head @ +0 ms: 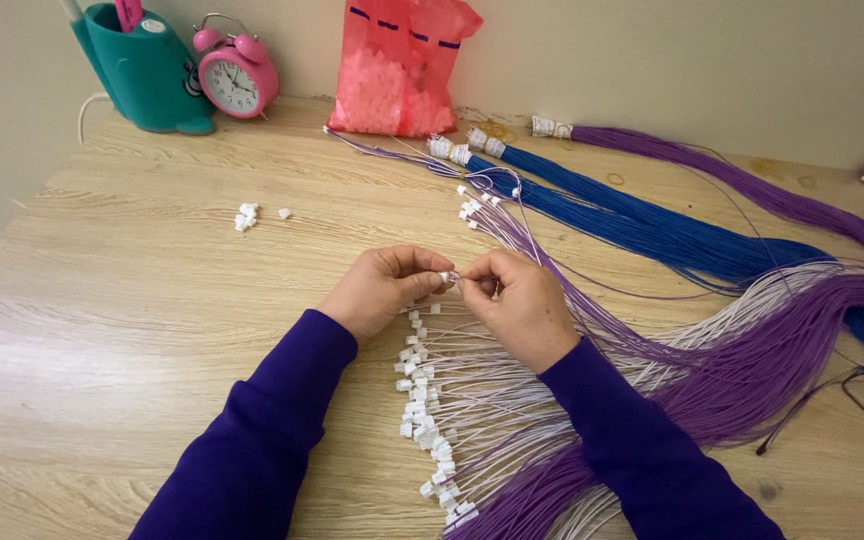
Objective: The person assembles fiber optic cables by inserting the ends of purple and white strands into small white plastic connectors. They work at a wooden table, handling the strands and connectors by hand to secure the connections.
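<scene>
White connector (449,276) sits pinched between both hands above the bench (152,300): left hand (384,288) fingers closed on it, right hand (518,300) fingers closed on a thin wire (522,215). Best keep the wire straight and aligned; finished pieces (422,400) lie just below.

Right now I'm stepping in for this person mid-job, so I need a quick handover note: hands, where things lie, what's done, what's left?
Left hand and right hand pinch one small white connector between them, a thin wire running from it.
Done: a row of wires already tipped with connectors lies below the hands.
Left: a few loose connectors on the table, a pink bag of more at the wall, and blue bundles and a purple bundle still bound.
</scene>
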